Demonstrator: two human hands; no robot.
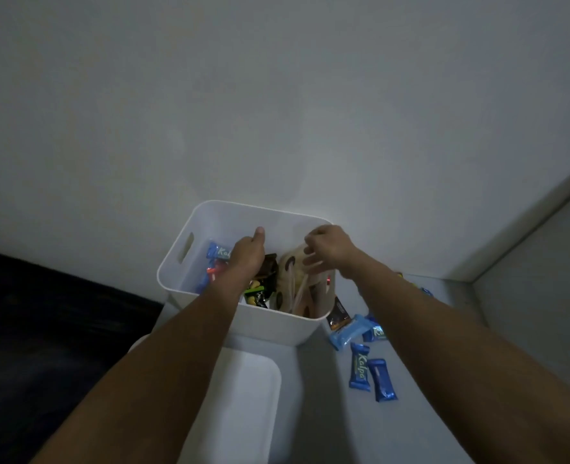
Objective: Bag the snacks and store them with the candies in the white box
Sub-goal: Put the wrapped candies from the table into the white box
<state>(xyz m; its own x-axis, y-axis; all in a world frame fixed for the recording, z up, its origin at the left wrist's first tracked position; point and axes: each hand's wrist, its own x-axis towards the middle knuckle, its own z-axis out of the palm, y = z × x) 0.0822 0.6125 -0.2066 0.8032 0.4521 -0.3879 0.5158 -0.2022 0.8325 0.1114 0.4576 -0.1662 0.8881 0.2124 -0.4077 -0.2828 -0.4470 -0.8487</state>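
The light is dim, and your left forearm covers much of what lies in the white box (pixel 190 259), so only parts of the blue and dark candies (pixel 217 253) show. The clear bag of snacks (pixel 295 283) stands in the box's right half, its contents blurred. Your left hand (pixel 248 254) reaches down into the box, thumb raised; its fingers are hidden, so you cannot tell its grip. Your right hand (pixel 327 251) hovers above the bag, fingers loosely curled, apparently pinching its top. More blue candy bars (pixel 360 368) lie on the table (pixel 427 413) beside the box.
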